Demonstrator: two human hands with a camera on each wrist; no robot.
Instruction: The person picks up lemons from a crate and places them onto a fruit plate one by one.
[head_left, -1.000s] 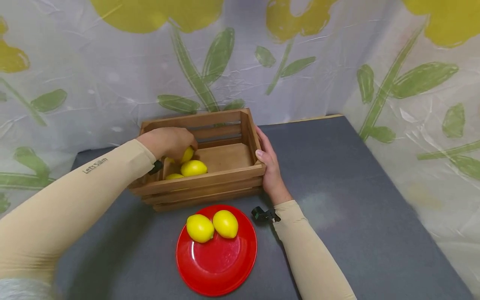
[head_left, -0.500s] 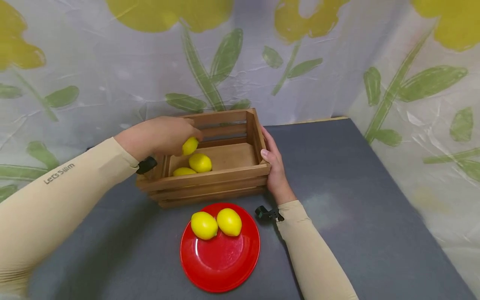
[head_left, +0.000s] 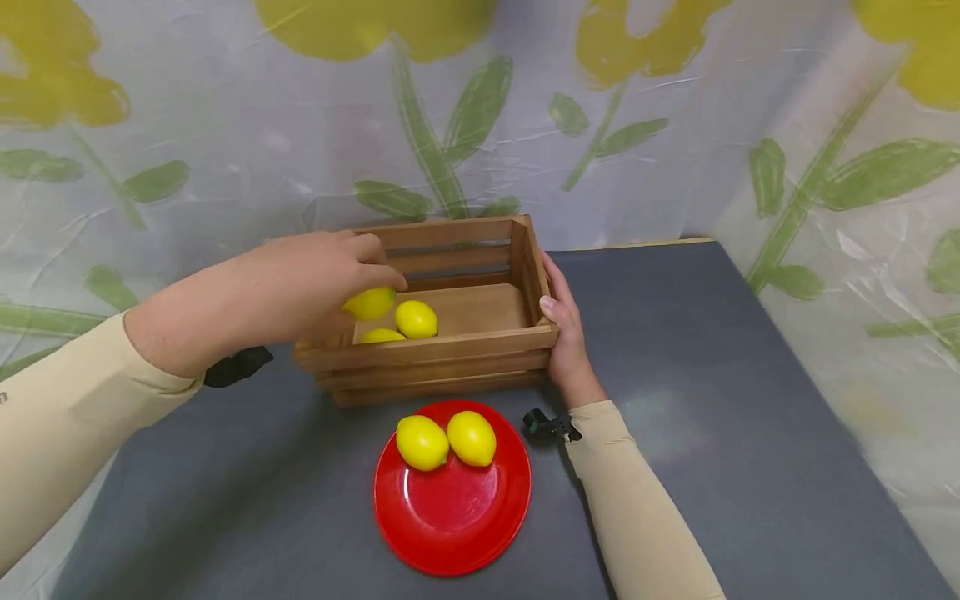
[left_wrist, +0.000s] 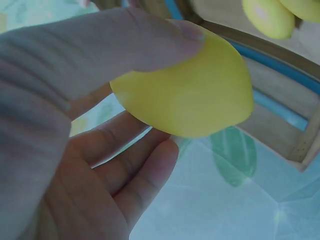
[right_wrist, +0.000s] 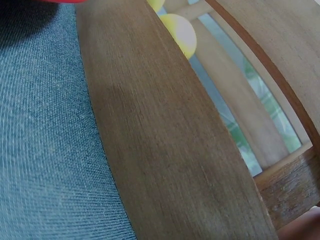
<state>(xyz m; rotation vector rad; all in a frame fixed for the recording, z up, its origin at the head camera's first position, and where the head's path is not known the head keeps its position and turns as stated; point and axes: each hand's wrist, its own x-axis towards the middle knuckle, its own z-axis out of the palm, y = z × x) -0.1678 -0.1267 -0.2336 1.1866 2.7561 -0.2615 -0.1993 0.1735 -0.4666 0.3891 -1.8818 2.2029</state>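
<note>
Far left, the left hand (head_left: 322,279) grasps a single lemon (head_left: 370,305), thumb on one side and fingers on the other, over the left end of the slatted wooden crate (head_left: 442,360). The hand and forearm cover much of that end, so whether more fruit lies behind them cannot be confirmed.

Principal risk here: the grip is a pinch on a smooth, rounded surface. Should the thumb relax or slide, the lemon could drop onto the fruit below or over the crate's left wall onto the bench (head_left: 690,417).

Right of the held lemon, inside the crate, lie a lower lemon (head_left: 383,335), partly hidden by the front slat, and an upper lemon (head_left: 416,319). Either could roll if the crate is tipped.

In front of the crate, just beside it, is a red plate (head_left: 453,533). On its far part sit a left plate lemon (head_left: 422,443) and a right plate lemon (head_left: 472,437). Were the crate dragged nearer, it could jolt the plate and set both rolling.

Far right, the right hand (head_left: 566,333) holds the crate's right end. Were that hold lost while the other arm knocked the crate, it could slew.
</note>
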